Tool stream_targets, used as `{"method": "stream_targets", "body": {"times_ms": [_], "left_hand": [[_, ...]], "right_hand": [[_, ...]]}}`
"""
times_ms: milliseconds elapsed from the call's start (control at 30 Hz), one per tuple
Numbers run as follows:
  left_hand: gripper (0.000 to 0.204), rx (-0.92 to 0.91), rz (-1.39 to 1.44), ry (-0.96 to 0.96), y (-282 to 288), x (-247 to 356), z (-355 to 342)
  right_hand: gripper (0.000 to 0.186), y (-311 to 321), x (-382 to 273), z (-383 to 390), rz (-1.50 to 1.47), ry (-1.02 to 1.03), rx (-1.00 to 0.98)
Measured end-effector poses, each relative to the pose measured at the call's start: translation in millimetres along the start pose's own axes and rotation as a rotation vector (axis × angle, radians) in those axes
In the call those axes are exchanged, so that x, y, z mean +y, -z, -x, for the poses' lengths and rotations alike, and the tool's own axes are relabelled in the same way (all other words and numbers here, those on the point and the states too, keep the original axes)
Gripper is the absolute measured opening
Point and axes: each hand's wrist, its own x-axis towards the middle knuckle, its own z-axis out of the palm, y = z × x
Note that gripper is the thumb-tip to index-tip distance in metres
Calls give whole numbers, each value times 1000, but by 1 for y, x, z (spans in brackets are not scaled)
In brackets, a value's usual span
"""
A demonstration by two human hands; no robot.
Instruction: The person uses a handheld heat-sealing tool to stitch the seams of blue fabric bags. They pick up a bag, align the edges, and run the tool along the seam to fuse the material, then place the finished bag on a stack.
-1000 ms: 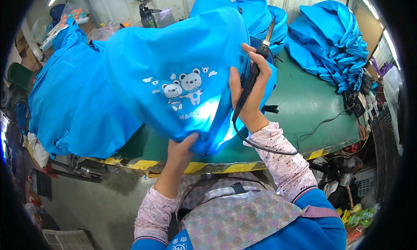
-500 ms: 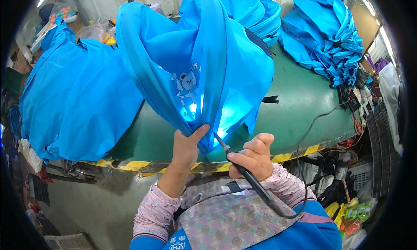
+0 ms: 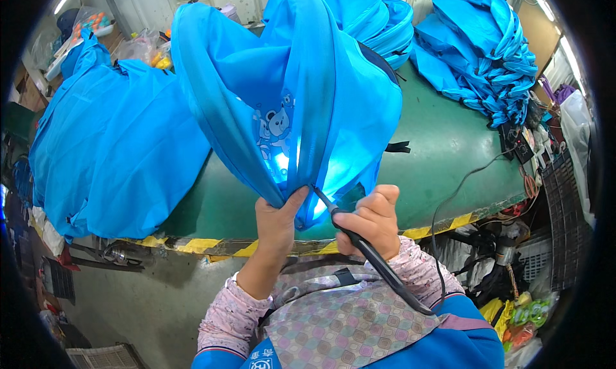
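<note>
My left hand (image 3: 277, 221) pinches the bottom edge of a blue fabric canopy (image 3: 362, 106) with curved, piped rims, held up over the table. White bear figures show on its inner fabric, and bright light glows on its lower part. My right hand (image 3: 369, 228) is closed round the black handle of a corded hot-tip tool, like a soldering iron (image 3: 393, 274). The tool's tip points up and left at the seam just beside my left thumb and appears to touch it.
A green table (image 3: 449, 170) has a yellow-and-black striped edge. A large blue fabric pile (image 3: 109, 163) lies left, another (image 3: 475, 61) back right, and stacked canopies (image 3: 378, 19) behind. A power strip (image 3: 512, 141) with cords sits at the right. Plastic bags (image 3: 141, 47) lie back left.
The canopy has turned to show its folded rims and inside. My right hand has come down from its side and swung the tool's tip from upward round to the seam by my left thumb.
</note>
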Motion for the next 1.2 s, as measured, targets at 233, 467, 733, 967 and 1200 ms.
{"method": "stream_targets", "body": {"times_ms": [233, 467, 733, 967, 1200], "left_hand": [[17, 242, -11, -384, -12, -11, 20], [14, 147, -49, -184, 7, -26, 14], [20, 57, 71, -188, -9, -27, 9], [19, 77, -8, -182, -14, -21, 13], [20, 92, 74, -234, -24, -11, 15]], "right_hand": [[33, 1, 3, -4, 45, 17, 97], [33, 0, -10, -5, -22, 35, 9], [23, -19, -3, -2, 43, 104, 71], [26, -16, -3, -5, 97, 130, 63], [18, -11, -1, -14, -271, -344, 224]]}}
